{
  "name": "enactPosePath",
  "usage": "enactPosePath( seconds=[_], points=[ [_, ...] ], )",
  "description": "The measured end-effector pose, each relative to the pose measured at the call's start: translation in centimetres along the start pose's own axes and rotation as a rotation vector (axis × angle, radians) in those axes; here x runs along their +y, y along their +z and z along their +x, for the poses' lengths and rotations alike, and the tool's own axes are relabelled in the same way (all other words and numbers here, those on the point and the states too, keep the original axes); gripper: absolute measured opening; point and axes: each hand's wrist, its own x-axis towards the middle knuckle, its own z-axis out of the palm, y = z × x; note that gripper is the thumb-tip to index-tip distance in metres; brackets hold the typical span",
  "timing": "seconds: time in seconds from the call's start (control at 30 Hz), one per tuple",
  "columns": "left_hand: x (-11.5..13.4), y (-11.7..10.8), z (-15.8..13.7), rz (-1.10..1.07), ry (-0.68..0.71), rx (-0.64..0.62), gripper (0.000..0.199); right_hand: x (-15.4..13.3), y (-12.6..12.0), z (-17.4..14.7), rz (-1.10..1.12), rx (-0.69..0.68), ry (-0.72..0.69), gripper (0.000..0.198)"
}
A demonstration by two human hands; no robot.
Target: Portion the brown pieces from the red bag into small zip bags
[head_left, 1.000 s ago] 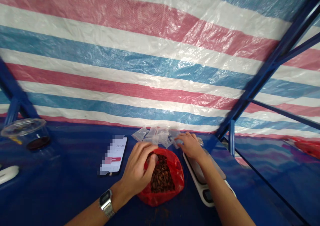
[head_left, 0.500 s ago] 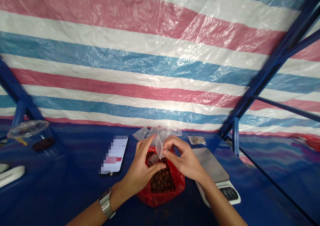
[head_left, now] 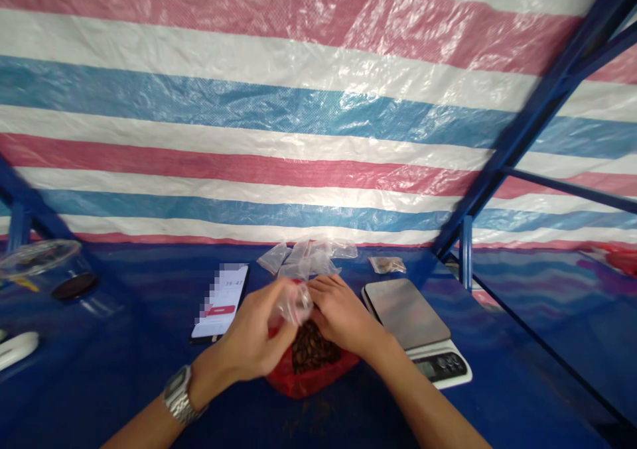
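My left hand (head_left: 259, 326) is closed on a small clear plastic bag (head_left: 297, 303), its mouth held up over the left side of a red plastic bag (head_left: 303, 386). Inside the red bag lie many dark brown, bean-like pieces (head_left: 314, 349). My right hand (head_left: 338, 310) reaches down over the far side of the red bag with its fingers curled. Its fingertips are hidden, so what they hold cannot be made out.
Several clear small bags (head_left: 311, 256) lie behind the red bag, near a filled packet (head_left: 387, 264). A kitchen scale (head_left: 411, 310) stands right, a phone (head_left: 221, 303) left. Further left are a clear plastic tub (head_left: 44, 263) and a white object (head_left: 18, 351).
My left hand has taken the small clear bag, which both hands were at before. My right hand has moved off it and down into the red bag. The view has shifted slightly.
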Motion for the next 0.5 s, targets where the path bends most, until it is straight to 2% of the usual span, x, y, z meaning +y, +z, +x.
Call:
enactPosePath(
  seconds=[0.03, 0.07, 0.17, 0.23, 0.4, 0.5],
  points=[
    [0.8, -0.1, -0.3, 0.046, 0.046, -0.180, 0.004, 0.2, -0.1, -0.1, -0.018, 0.002, 0.019, 0.024],
    [1.4, 0.0, -0.7, 0.074, 0.078, -0.270, 0.013, 0.5, -0.3, -0.1, -0.033, 0.003, 0.037, 0.028],
    [2.4, 0.3, -1.4, 0.130, 0.098, -0.399, 0.044, 1.4, -1.3, -0.5, -0.050, -0.011, 0.054, 0.037],
    [2.0, 0.5, -1.5, 0.184, 0.099, -0.413, 0.048, 1.9, -2.0, -0.7, -0.047, -0.027, 0.036, 0.039],
    [0.1, 0.1, -0.4, 0.178, 0.098, -0.360, 0.019, 2.2, -3.0, -1.2, 0.046, -0.073, -0.004, 0.043],
    [-0.5, 0.1, 0.4, 0.120, 0.043, -0.304, 0.010, 2.2, -3.0, -1.3, 0.140, -0.093, -0.016, 0.044]
  ],
)
